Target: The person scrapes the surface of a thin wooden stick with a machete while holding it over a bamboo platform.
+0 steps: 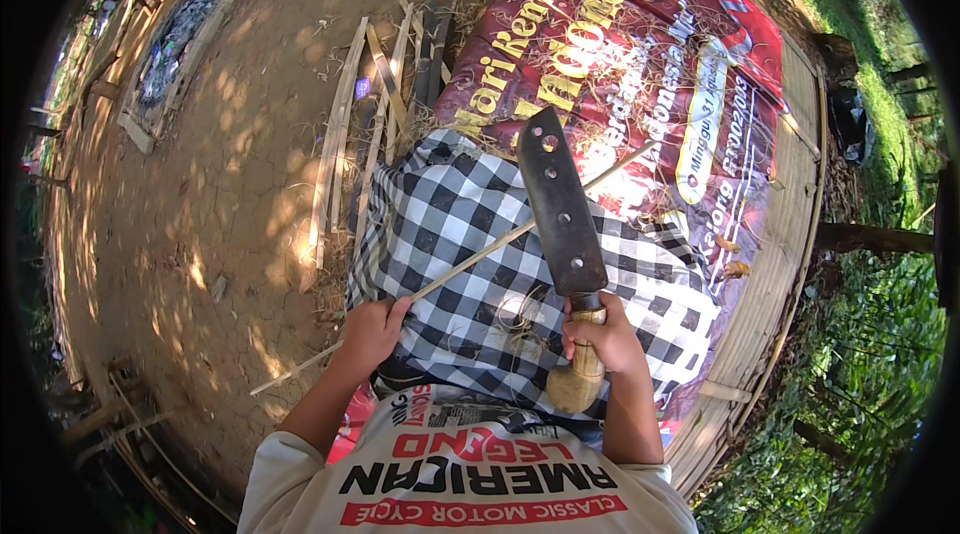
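Observation:
My left hand (370, 336) is closed round a thin pale bamboo strip (470, 259), which slants from the lower left up to the right over my lap. In my right hand (608, 336) is the wooden handle of a machete (562, 209). Its broad dark blade has several holes and points away from me, crossing over the strip; whether the two touch I cannot tell. Beneath both lies a black-and-white checked cloth (440, 199) spread across my legs, with a few curled shavings (515, 309) on it.
A dark red printed banner (500, 84) strewn with shavings covers much of the bamboo platform (770, 264). Split bamboo lengths (345, 134) lie left of the cloth on bare earth (200, 234). A framed ash pit (180, 44) is at the far left; green plants (860, 364) grow at the right.

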A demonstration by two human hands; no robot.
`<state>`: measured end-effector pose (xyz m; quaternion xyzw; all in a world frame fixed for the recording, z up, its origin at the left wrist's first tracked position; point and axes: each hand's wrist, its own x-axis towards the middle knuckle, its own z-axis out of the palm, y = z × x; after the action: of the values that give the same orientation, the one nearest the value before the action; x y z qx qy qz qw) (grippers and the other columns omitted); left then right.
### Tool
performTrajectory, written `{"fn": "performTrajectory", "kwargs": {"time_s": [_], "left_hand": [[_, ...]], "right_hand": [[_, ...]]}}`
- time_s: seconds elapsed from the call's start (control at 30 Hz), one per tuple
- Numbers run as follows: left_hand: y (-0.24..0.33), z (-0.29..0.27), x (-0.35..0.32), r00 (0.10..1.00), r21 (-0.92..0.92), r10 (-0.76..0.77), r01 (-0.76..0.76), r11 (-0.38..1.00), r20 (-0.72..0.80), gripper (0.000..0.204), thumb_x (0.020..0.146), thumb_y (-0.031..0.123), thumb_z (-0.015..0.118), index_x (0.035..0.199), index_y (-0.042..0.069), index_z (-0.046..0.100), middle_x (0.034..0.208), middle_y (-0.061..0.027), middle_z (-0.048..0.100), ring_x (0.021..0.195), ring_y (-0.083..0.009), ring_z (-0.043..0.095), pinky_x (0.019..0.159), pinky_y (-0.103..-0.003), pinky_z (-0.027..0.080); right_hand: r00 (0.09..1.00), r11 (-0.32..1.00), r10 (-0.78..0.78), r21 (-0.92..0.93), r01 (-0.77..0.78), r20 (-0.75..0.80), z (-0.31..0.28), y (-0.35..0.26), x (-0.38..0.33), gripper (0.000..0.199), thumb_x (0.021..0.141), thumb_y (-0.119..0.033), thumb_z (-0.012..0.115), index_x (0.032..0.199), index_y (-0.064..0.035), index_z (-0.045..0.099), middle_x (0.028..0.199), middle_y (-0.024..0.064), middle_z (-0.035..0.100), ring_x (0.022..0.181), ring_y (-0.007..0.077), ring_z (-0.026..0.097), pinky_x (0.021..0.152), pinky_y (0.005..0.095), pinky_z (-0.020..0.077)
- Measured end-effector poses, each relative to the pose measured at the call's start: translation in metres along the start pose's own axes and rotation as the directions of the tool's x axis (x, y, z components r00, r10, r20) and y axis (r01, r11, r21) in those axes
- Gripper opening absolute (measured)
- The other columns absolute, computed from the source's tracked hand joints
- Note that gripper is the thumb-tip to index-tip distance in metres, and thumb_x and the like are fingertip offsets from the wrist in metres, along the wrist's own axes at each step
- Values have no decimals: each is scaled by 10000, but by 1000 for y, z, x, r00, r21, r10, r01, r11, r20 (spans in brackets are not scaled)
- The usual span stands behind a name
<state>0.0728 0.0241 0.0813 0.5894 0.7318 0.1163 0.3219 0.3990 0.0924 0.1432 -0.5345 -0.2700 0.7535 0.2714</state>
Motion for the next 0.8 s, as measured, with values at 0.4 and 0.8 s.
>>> {"fn": "performTrajectory", "kwargs": {"time_s": [0.4, 0.8], "left_hand": [[-14, -7, -4, 994, -210, 103, -95, 973, 30, 331, 907, 245, 610, 721, -21, 545, 587, -211, 481, 526, -366, 488, 513, -390, 398], [-19, 1, -9, 927, 37, 224, -224, 974, -299, 204, 845, 177, 666, 754, 13, 587, 679, -157, 548, 597, -356, 556, 525, -410, 416]], "right_hand": [[977, 977, -164, 114, 181, -138, -39, 6, -13, 277, 683, 99, 556, 941, 18, 497, 674, 109, 539, 508, 204, 552, 479, 321, 472], [945, 960, -247, 78, 268, -214, -26, -6, 20, 159, 808, 6, 587, 931, -9, 487, 609, 82, 483, 480, 200, 530, 447, 320, 462]]}}
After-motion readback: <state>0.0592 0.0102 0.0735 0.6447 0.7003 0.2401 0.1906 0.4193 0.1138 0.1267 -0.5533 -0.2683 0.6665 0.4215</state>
